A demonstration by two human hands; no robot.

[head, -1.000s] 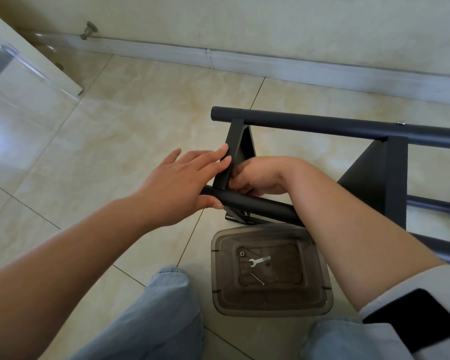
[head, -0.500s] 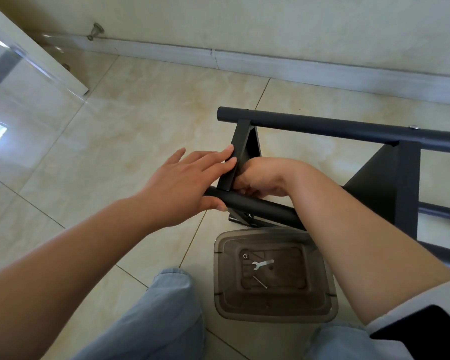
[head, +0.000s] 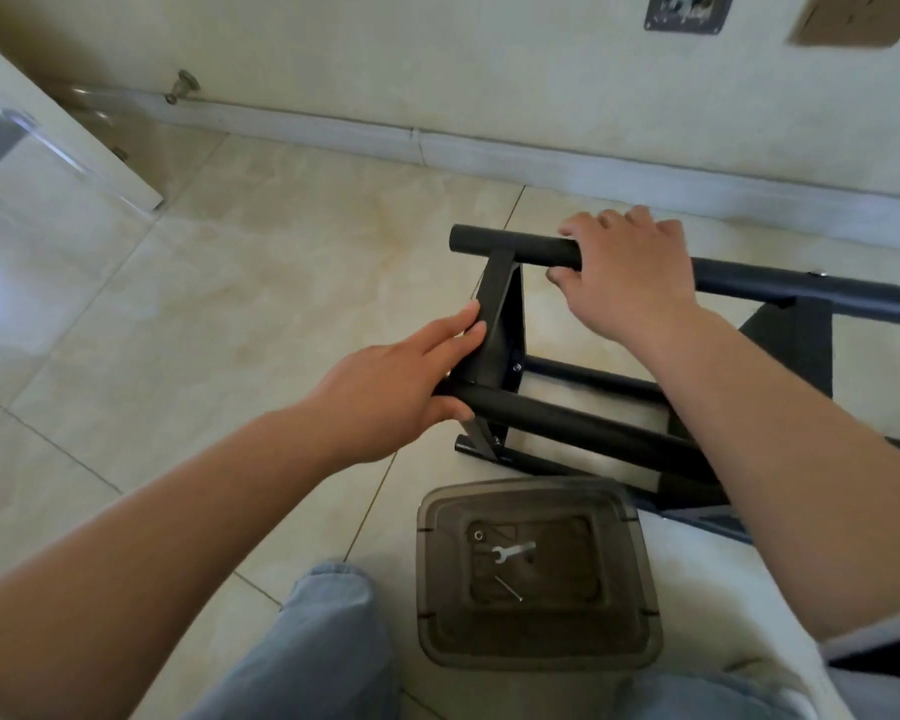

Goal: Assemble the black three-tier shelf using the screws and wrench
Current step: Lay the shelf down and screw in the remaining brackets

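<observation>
The black three-tier shelf (head: 661, 402) lies on its side on the tiled floor (head: 230, 304), just beyond the person's knees, with its tubes running off to the right. The left hand (head: 396, 392) steadies the near end: straight fingers press flat against the end panel (head: 497, 324) while the thumb hooks under the lower tube (head: 567, 418), so it braces rather than fully grips. The right hand (head: 630, 275) curls over the upper tube (head: 510, 246), fingers wrapped round it, approx. where the tube meets the panel.

The step in hand looks like seating or checking the frame end before tightening. To do it well, the person should keep the panel square to both tubes and hold the upper tube firm so the joint doesn't rack; a screw head (head: 516, 366) shows on the panel's inner face (others may be hidden).

The wrench (head: 513, 552) lies inside a smoky plastic bin (head: 640, 589) just nearer than the shelf, with a thin rod-like tool, poss. a hex key (head: 507, 588), and a small washer or nut (head: 478, 535). Neither hand is free to fetch them w/o letting go. The bin sits tight against the frame and may crowd any turning of it. A wall (head: 437, 70) w/ skirting runs behind; a door edge (head: 63, 148) stands at left.
</observation>
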